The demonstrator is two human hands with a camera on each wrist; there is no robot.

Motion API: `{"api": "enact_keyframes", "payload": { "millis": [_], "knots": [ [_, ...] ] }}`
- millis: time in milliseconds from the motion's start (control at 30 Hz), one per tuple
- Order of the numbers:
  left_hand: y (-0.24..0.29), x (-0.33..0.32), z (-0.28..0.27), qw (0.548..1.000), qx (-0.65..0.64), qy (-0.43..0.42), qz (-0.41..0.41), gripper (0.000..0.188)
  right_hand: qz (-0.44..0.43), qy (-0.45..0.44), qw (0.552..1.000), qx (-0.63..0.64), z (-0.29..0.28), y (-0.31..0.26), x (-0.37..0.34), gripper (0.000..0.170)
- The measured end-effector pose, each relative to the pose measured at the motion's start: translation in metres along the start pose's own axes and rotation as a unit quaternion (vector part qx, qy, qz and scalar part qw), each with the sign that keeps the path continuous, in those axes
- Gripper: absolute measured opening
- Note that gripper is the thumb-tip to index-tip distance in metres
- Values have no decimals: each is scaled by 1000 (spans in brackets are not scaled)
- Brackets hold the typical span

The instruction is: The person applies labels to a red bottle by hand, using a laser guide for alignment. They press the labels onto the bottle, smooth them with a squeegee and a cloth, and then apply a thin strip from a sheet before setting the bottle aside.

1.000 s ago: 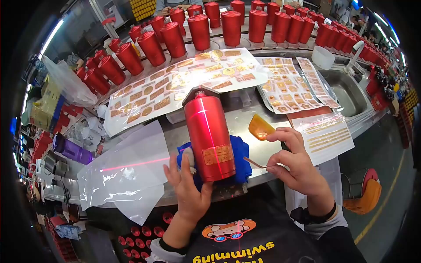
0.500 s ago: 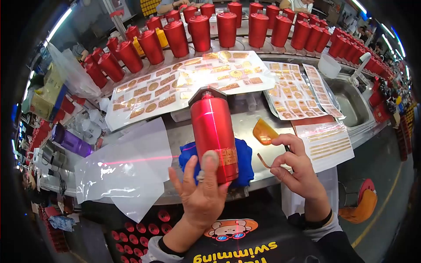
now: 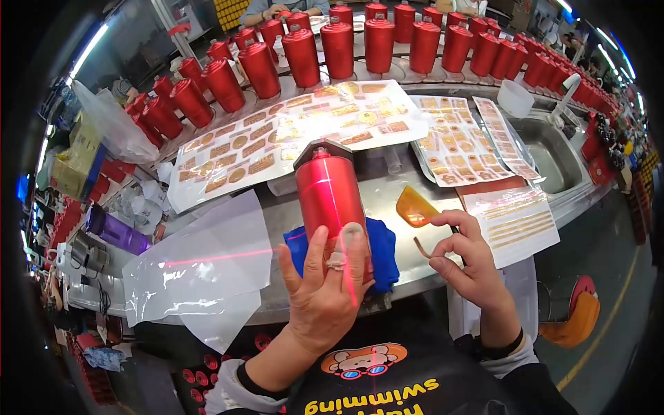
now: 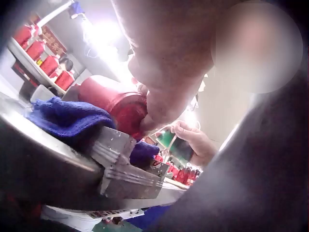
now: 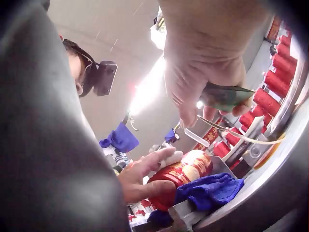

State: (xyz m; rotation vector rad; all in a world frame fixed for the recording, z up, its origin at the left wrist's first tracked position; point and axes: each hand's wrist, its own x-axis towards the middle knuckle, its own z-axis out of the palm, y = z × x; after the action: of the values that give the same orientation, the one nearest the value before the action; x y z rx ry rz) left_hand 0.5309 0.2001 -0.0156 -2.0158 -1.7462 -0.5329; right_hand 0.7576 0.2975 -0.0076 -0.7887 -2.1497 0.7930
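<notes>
A red bottle [image 3: 328,190] lies on a blue cloth [image 3: 384,250], its neck against a dark angular holder [image 3: 304,156]. My left hand [image 3: 324,301] rests over its near end with extended fingers, the covered index fingertip pressing on the side and hiding the gold label there; the right wrist view shows this label [image 5: 189,170] beside the fingers. To the right, my right hand [image 3: 473,268] pinches a thin gold strip [image 3: 420,247] between thumb and index finger. An amber scraper [image 3: 415,206] is held in its other fingers, apart from the bottle.
Sticker sheets [image 3: 238,149] lie behind the bottle, and a sheet of gold strips [image 3: 515,221] lies at the right near a sink [image 3: 553,155]. Clear plastic film [image 3: 197,259] and a purple bottle [image 3: 114,232] are at the left. Red bottles [image 3: 337,52] line the back.
My left hand has moved from the bottle's left side onto its near end, covering the label that showed before. My right hand still holds the strip and scraper, slightly farther from the bottle.
</notes>
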Motion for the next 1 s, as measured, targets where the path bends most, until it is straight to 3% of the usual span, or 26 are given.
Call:
{"api": "enact_keyframes", "payload": {
  "millis": [300, 500, 600, 733, 833, 967, 1000],
  "knots": [
    [-4, -15, 2, 993, -87, 36, -72, 97, 3, 6, 999, 32, 4, 4, -2, 8],
    [-12, -20, -5, 989, -79, 17, -122, 92, -2, 19, 999, 34, 3, 8, -8, 8],
    [0, -3, -27, 998, -20, -60, -24, 87, 16, 26, 999, 32, 2, 10, -10, 8],
    [-3, 15, -11, 991, 7, -87, 104, 90, 7, 11, 1000, 25, 3, 5, -3, 9],
    [-13, 15, -16, 996, -16, -81, 34, 94, 2, 14, 999, 31, 3, 5, -2, 9],
    [-18, -14, 3, 994, -86, 7, -66, 94, -1, 4, 1000, 24, 2, 5, 4, 9],
    [-22, -19, 3, 993, -95, -3, -73, 91, -4, -8, 1000, 20, 2, 3, 5, 9]
  ]
}}
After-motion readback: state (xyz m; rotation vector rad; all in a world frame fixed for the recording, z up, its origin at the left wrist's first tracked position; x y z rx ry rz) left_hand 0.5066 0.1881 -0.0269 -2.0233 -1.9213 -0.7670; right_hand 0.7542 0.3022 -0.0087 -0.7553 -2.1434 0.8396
